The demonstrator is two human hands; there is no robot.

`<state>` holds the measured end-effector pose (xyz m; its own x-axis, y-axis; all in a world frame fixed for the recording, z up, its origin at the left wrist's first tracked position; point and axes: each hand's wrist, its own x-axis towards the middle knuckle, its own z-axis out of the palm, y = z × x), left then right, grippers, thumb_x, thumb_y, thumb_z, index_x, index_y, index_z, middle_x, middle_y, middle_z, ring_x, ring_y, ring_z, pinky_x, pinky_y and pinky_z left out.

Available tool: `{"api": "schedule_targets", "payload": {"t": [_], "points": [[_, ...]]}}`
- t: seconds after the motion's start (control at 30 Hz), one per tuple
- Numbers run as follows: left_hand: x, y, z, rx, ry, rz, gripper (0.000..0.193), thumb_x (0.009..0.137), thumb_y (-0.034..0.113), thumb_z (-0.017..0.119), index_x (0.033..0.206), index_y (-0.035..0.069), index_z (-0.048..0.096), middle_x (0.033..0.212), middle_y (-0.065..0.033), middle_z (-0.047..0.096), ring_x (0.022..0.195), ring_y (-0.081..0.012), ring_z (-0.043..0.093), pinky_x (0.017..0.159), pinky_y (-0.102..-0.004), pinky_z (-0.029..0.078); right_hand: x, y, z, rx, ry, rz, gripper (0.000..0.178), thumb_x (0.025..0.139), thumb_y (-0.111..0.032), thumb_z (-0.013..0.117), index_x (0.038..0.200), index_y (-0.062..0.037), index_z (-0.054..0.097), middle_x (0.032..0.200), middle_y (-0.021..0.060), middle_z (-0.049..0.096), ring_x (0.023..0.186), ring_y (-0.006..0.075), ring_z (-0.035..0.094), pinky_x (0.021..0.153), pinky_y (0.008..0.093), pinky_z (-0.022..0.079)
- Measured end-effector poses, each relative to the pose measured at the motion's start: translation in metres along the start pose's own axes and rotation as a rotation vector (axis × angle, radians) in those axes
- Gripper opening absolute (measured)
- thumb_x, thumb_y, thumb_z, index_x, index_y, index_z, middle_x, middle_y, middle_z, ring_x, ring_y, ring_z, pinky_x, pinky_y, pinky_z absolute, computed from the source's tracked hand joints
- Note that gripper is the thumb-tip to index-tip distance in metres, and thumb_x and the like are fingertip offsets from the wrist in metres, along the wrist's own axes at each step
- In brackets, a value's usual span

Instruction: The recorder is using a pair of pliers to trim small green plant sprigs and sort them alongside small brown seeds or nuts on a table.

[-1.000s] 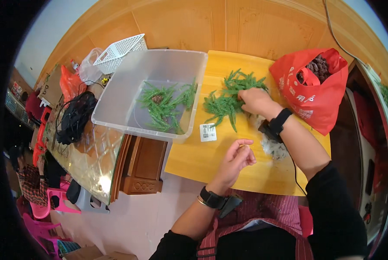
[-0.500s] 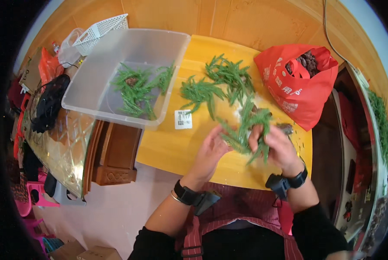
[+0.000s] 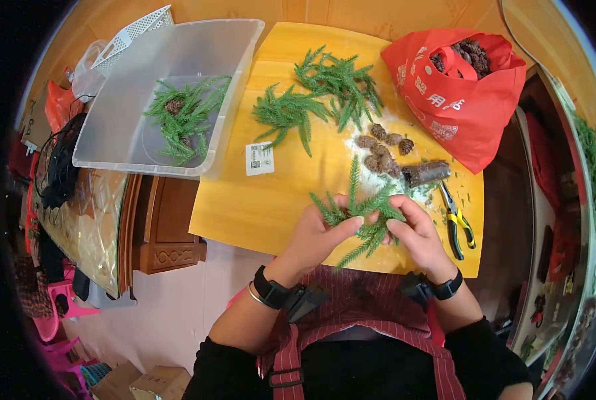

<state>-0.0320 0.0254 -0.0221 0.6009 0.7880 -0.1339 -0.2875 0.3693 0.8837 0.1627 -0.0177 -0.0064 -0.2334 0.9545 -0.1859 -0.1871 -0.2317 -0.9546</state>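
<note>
Both hands grip one green artificial pine sprig (image 3: 359,212) over the near edge of the yellow table (image 3: 244,207). My left hand (image 3: 318,235) pinches its left branches, and my right hand (image 3: 414,230) holds its right side. Just beyond the sprig lie several small brown pine cones (image 3: 381,148) and a dark brown cylinder (image 3: 426,173). Two loose heaps of green sprigs (image 3: 318,97) lie farther back on the table.
A clear plastic bin (image 3: 171,93) at the left holds green sprigs with a cone. A red bag (image 3: 464,107) of cones sits at the back right. Yellow-handled pliers (image 3: 456,223) lie right of my right hand. A white label (image 3: 259,159) lies mid-table. White baskets (image 3: 134,30) stand behind the bin.
My right hand drew back from the far sprig pile with a sprig to the near edge. My left hand came up and took hold of it too.
</note>
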Motion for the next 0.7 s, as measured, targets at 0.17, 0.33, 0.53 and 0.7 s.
{"api": "schedule_targets", "payload": {"t": [0.17, 0.33, 0.53, 0.7], "points": [[-0.003, -0.007, 0.003, -0.005, 0.080, 0.086, 0.026, 0.077, 0.005, 0.064, 0.099, 0.003, 0.050, 0.094, -0.0024, 0.057, 0.090, -0.0101, 0.054, 0.079, -0.0251, 0.043, -0.001, -0.002, 0.012, -0.151, 0.080, -0.089, 0.029, 0.083, 0.002, 0.050, 0.111, -0.0025, 0.043, 0.092, 0.0026, 0.053, 0.075, 0.0076, 0.050, 0.065, 0.0215, 0.044], [-0.004, -0.006, 0.011, 0.535, 0.140, 0.297, 0.038, 0.067, 0.002, 0.075, 0.096, 0.004, 0.049, 0.086, -0.0005, 0.056, 0.082, -0.0080, 0.052, 0.072, -0.0235, 0.042, 0.001, 0.012, 0.000, -0.471, -0.042, -0.255, 0.032, 0.080, -0.003, 0.062, 0.108, -0.0023, 0.047, 0.083, -0.0008, 0.052, 0.072, 0.0029, 0.046, 0.061, 0.0192, 0.040], [-0.005, -0.006, 0.021, 0.314, 0.288, 0.287, 0.027, 0.077, 0.005, 0.066, 0.101, 0.001, 0.053, 0.082, -0.0002, 0.056, 0.070, -0.0068, 0.051, 0.065, -0.0214, 0.042, -0.001, 0.006, 0.006, -0.195, -0.059, -0.061, 0.038, 0.075, 0.002, 0.066, 0.104, -0.0035, 0.042, 0.088, 0.0009, 0.048, 0.077, 0.0061, 0.051, 0.060, 0.0188, 0.046], [-0.005, -0.005, 0.012, 0.250, 0.192, 0.168, 0.027, 0.085, 0.008, 0.056, 0.110, 0.000, 0.053, 0.089, -0.0027, 0.059, 0.072, -0.0067, 0.051, 0.065, -0.0222, 0.044, -0.002, 0.007, 0.006, -0.144, -0.086, -0.065, 0.037, 0.075, 0.003, 0.066, 0.100, -0.0042, 0.041, 0.089, 0.0018, 0.048, 0.076, 0.0061, 0.052, 0.058, 0.0187, 0.046]]}}
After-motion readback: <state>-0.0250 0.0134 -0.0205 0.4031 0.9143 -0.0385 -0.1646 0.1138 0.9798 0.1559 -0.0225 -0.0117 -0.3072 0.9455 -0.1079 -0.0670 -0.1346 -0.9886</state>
